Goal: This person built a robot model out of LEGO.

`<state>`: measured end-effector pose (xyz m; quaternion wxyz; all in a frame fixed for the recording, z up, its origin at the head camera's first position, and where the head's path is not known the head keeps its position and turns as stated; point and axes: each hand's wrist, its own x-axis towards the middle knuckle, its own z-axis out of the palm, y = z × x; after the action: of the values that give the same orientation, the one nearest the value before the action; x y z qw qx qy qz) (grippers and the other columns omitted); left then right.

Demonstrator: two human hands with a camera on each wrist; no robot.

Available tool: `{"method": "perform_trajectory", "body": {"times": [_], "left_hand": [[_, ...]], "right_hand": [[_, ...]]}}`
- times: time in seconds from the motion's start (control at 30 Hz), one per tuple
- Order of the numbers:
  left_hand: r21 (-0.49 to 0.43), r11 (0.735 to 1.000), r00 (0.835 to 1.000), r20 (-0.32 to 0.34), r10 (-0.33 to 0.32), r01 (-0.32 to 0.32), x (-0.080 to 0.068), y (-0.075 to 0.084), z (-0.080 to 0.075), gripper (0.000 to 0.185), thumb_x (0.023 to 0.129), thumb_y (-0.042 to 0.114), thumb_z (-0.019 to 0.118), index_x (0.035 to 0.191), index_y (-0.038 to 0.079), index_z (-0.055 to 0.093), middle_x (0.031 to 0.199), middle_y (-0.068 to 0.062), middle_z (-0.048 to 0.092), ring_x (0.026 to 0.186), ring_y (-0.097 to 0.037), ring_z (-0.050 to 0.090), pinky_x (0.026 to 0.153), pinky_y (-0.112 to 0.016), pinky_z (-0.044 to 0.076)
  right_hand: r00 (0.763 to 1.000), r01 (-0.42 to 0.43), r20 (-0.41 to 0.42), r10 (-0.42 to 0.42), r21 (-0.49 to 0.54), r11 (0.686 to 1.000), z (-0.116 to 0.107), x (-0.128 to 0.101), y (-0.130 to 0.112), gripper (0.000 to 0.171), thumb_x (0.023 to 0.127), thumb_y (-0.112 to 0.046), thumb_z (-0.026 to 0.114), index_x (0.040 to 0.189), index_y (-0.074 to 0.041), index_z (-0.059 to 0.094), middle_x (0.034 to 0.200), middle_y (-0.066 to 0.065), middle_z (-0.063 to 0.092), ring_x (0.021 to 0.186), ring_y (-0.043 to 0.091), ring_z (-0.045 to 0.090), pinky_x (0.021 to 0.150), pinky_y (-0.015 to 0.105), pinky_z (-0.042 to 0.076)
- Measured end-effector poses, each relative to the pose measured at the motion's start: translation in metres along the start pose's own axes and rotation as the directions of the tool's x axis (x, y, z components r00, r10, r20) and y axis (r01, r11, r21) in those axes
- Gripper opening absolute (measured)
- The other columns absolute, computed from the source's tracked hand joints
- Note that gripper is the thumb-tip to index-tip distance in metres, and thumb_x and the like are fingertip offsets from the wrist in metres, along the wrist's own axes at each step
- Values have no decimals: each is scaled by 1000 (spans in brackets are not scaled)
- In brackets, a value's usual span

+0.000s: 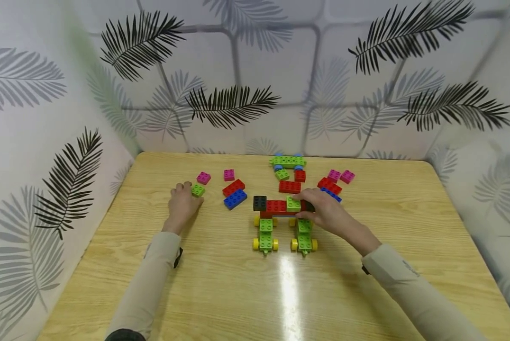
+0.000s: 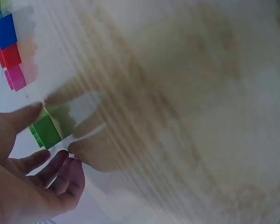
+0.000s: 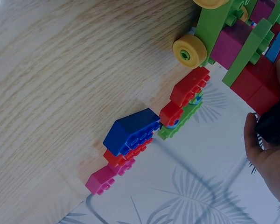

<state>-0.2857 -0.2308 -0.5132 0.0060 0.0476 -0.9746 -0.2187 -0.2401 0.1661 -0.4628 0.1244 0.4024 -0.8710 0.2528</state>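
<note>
A small green brick (image 1: 197, 190) lies on the wooden table (image 1: 221, 293) at the left. My left hand (image 1: 190, 193) pinches it between thumb and fingers; the left wrist view shows the green brick (image 2: 49, 129) between them. At the centre stands a brick build: a row with a black brick (image 1: 259, 203), a red brick (image 1: 276, 206) and a green brick (image 1: 294, 204) across two green wheeled bases (image 1: 265, 235) with yellow wheels. My right hand (image 1: 309, 205) grips the row's right end, around a black piece (image 3: 273, 127).
Loose bricks lie behind the build: pink ones (image 1: 203, 178), a red (image 1: 233, 187) and blue pair (image 1: 235, 199), a green plate on blue wheels (image 1: 287, 162), more red (image 1: 289, 186) and pink (image 1: 347, 176). Leaf-patterned walls (image 1: 255, 71) enclose three sides.
</note>
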Motion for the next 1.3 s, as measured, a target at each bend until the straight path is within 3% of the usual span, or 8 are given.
{"method": "perform_trajectory", "body": {"times": [0.4,0.6,0.7,0.8,0.97,1.1,1.2,1.3], "left_hand": [[8,997,997,6,75,-75,9,-4,1,49,96,24,62,131,-7,48,125,-25,48,113,-40,48,82,-55,50],[-187,971,971,-212,108,-149,-1,13,-11,45,96,21,61,130,-6,48,118,-21,47,98,-33,52,78,-45,49],[-251,920,921,-325,215,-303,-12,44,-23,43,94,18,64,127,-6,50,113,-20,49,95,-32,51,78,-42,46],[-244,846,857,-349,380,-474,-31,83,-35,40,91,16,68,123,-4,54,110,-17,53,96,-31,52,77,-41,47],[-212,680,711,-271,649,-702,-60,139,-37,37,89,15,70,121,0,60,111,-12,58,102,-26,52,84,-38,48],[-162,574,596,-168,785,-803,-64,157,-26,38,89,18,71,121,2,61,112,-8,59,105,-23,52,89,-34,47],[-104,548,557,-97,825,-830,-62,160,-15,37,89,21,70,121,4,62,112,-6,59,105,-21,52,91,-32,46],[-47,546,548,-61,834,-837,-60,160,-7,36,90,23,70,119,5,63,111,-6,60,104,-22,53,91,-33,46]], "right_hand": [[1000,8,-3,-8,14,1000,4,0,2,45,73,-10,83,113,-6,63,106,7,67,96,24,63,83,39,53],[999,16,-30,-15,2,1000,3,-1,1,46,71,-11,85,111,-6,63,104,7,67,93,24,63,81,39,53],[999,12,-32,-12,2,1000,2,-1,1,45,71,-10,84,111,-6,64,103,7,67,93,23,63,81,39,53],[1000,16,-26,-16,10,1000,2,-1,1,44,73,-10,84,111,-6,63,103,6,67,93,22,63,82,38,53],[999,30,-21,-29,23,999,3,-2,4,44,73,-10,83,113,-7,63,104,7,67,94,23,63,83,38,53],[999,32,-18,-31,33,999,3,-2,4,45,73,-9,83,113,-6,63,104,7,68,93,25,64,82,39,53],[1000,26,-16,-26,29,999,2,-2,4,45,72,-9,84,112,-6,63,103,8,68,92,27,64,81,39,53],[1000,22,-12,-22,21,1000,2,-2,4,44,73,-10,83,112,-6,62,104,9,67,92,27,64,81,39,53]]}}
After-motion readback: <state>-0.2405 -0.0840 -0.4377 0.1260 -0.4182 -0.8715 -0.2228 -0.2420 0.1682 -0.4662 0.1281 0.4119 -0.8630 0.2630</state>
